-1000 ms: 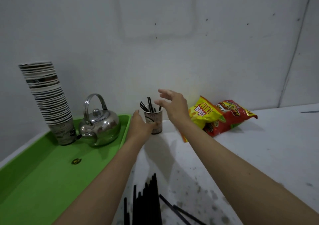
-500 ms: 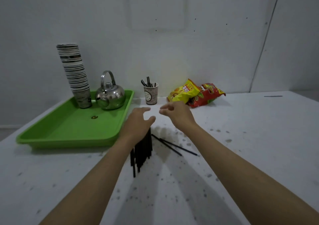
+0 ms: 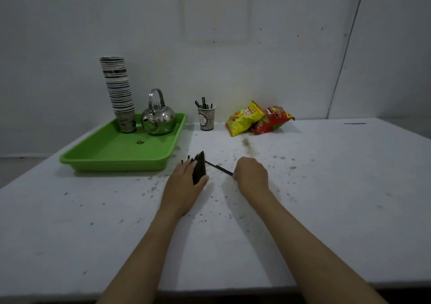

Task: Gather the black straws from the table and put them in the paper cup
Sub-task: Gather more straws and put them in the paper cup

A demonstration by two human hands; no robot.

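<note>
**Both hands closing on the last straws**

A bundle of straws (image 3: pixel 199 167) is lying mid-frame on the table (image 3: pixel 326 187), its long axis running away from the viewer toward the wall. The left hand (image 3: pixel 186 182) is resting on it, fingers spread over the left side and thumb curling under the near end, so the grip is looking partly closed around the bundle rather than clamped. One stray straw (image 3: pixel 219 167) is lying slantwise from the bundle's right edge down to the right hand (image 3: pixel 251 175), whose fingers are curling shut at its near tip; whether they are actually pinching it is hard to tell, since the knuckles are hiding the contact.

The cup (image 3: pixel 206 118) is standing upright in the upper middle of the frame by the wall, already holding several straws, well beyond both hands and roughly in line with the bundle's axis. The left hand is sitting slightly nearer to it. A green tray (image 3: pixel 112 156) is lying just left of the bundle, and snack bags (image 3: pixel 258 119) are lying right of the cup.
</note>
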